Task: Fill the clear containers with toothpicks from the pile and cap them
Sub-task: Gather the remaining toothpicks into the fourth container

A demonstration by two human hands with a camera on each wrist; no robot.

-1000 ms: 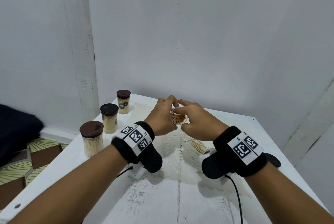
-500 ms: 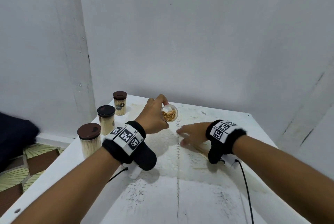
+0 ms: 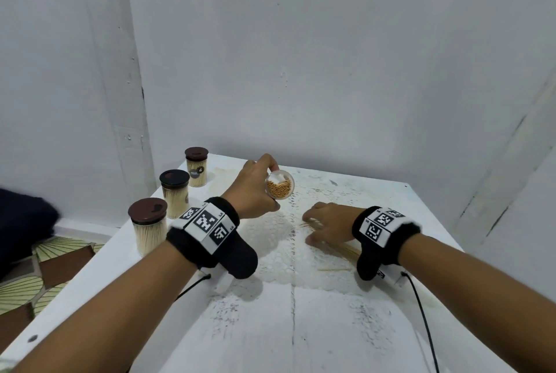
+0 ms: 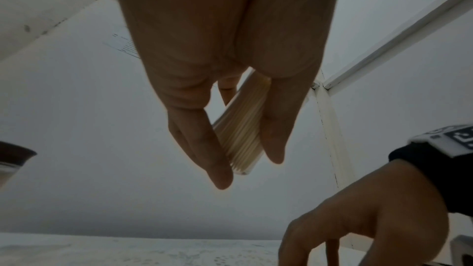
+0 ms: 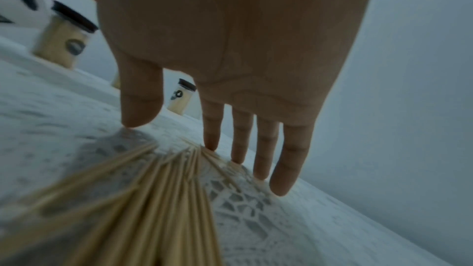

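My left hand (image 3: pixel 270 181) grips a clear container (image 3: pixel 279 187) above the table, tilted with its open mouth towards me. It is partly filled with toothpicks. In the left wrist view the container (image 4: pixel 240 128) sits between the thumb and fingers of that left hand (image 4: pixel 249 169). My right hand (image 3: pixel 308 229) lies low over the toothpick pile (image 3: pixel 346 249) on the table, fingers straight. In the right wrist view its fingertips (image 5: pixel 211 146) touch the far ends of the pile (image 5: pixel 158 199). The palm hides part of the pile from above.
Three capped containers full of toothpicks, with brown lids, stand along the table's left edge (image 3: pixel 147 229) (image 3: pixel 174 193) (image 3: pixel 196 166). A white lace mat (image 3: pixel 282 240) covers the white table (image 3: pixel 301 327). The wall stands just behind. A patterned floor lies off the left edge.
My right hand left the container's mouth and dropped to the right onto the pile on the table. My left hand kept the container and turned its mouth towards me.
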